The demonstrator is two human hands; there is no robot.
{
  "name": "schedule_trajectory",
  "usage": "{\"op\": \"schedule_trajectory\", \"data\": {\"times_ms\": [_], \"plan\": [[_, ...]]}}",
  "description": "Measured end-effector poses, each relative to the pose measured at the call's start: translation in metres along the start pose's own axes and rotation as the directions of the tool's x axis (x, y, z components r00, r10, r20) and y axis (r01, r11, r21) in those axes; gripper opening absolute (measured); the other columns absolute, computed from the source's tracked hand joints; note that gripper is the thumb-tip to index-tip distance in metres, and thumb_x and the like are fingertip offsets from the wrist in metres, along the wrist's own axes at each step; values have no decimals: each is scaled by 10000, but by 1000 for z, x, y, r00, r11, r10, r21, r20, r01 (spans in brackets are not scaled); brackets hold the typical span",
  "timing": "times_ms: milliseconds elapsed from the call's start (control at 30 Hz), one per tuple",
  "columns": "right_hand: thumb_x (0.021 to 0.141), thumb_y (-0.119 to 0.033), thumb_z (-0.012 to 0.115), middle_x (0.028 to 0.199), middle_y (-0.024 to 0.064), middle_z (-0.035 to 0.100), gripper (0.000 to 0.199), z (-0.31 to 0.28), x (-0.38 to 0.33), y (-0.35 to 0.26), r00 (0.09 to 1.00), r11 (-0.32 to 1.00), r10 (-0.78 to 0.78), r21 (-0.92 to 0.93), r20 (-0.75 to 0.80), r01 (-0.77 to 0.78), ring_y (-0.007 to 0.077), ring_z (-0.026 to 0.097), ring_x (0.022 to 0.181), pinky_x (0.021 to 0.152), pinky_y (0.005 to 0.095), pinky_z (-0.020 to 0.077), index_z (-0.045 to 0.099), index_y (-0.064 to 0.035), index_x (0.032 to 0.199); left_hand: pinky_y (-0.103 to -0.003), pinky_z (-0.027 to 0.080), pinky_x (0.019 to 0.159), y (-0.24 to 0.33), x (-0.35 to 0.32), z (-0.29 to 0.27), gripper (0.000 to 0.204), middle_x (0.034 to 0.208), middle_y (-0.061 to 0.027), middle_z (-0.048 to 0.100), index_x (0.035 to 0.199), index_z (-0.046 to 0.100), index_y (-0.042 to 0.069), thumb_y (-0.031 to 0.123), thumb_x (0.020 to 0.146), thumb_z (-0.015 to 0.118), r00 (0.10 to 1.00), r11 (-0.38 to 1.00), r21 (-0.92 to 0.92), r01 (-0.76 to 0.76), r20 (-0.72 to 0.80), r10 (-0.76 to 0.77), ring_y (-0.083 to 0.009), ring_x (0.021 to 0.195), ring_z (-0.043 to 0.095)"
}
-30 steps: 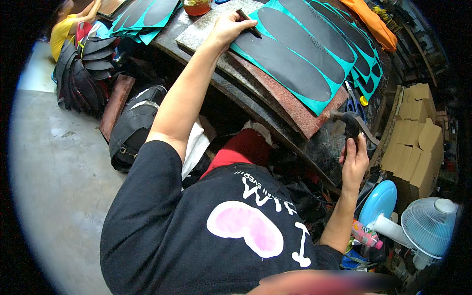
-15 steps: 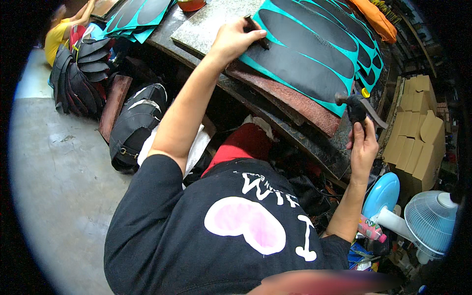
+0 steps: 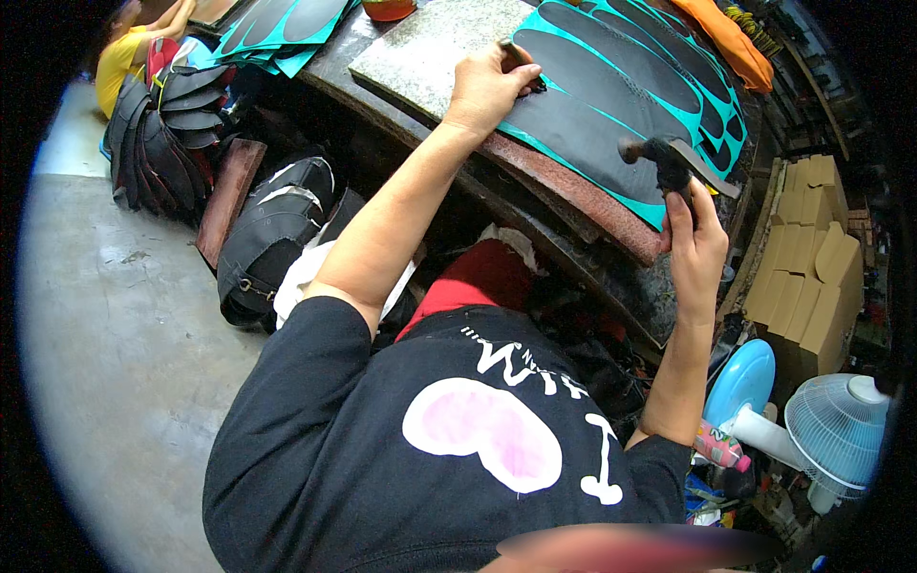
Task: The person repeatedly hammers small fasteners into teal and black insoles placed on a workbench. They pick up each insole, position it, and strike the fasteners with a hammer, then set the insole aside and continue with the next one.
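Both hands are up at the workbench. Nearest, the right hand is wrapped tight around the handle of a dark hammer, its head raised just above the bench's near edge. Farther out and to the left of it, the left hand is curled around a small dark punch, pressing it down on a black sole-shaped cutout that lies on a teal sheet. Just left of that hand sits a speckled stone slab. Right of the right hand, folded cardboard boxes are stacked, with a white fan below them. Far beyond the left hand, more teal sheets lie piled.
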State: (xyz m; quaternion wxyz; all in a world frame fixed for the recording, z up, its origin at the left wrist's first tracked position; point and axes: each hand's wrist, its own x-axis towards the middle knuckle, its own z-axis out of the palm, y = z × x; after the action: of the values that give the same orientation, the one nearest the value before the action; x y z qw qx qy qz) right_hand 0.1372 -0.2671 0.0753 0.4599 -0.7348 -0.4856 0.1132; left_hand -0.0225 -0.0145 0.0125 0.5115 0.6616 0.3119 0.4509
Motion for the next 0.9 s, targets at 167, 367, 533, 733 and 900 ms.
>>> {"op": "schedule_trajectory", "data": {"times_ms": [167,367,533,733,900], "plan": [[976,-226,590,717,-30,541,345,13,19,-10,1000,998,-19,-60,24,20,22,468,551,483,201,392,587,-57,1277,-246,562,650,-5,-2,3,122,832,-68,704,955,665,3,82,867,693,999,998,59,22,-46,-20,-106,746,671],[934,-295,644,757,86,643,325,0,43,-58,950,958,-282,-85,-137,272,149,610,646,600,287,493,632,-40,1137,-324,548,647,3,-4,8,169,812,-117,705,935,662,35,168,843,711,956,849,457,-264,6,294,-219,712,696],[926,-303,640,754,162,662,297,33,58,-64,817,832,-538,-284,-207,476,319,655,625,567,378,509,629,-78,1121,-394,537,654,10,-12,23,156,803,-160,679,926,634,52,181,855,683,850,594,644,-482,181,494,-344,741,672],[927,-407,601,885,176,686,364,29,55,-15,969,886,-223,-436,-104,157,372,669,806,650,408,522,626,-131,1163,-312,545,641,-3,-5,17,114,747,-124,692,821,660,8,117,831,693,984,999,-34,-19,-176,13,-201,656,688],[930,-411,606,889,156,697,387,9,51,-36,943,903,-319,-331,-95,272,303,697,780,662,354,524,633,-110,1170,-315,548,665,-5,1,12,113,765,-111,700,849,667,24,127,830,708,994,975,197,-99,-16,104,-195,665,693]]}}
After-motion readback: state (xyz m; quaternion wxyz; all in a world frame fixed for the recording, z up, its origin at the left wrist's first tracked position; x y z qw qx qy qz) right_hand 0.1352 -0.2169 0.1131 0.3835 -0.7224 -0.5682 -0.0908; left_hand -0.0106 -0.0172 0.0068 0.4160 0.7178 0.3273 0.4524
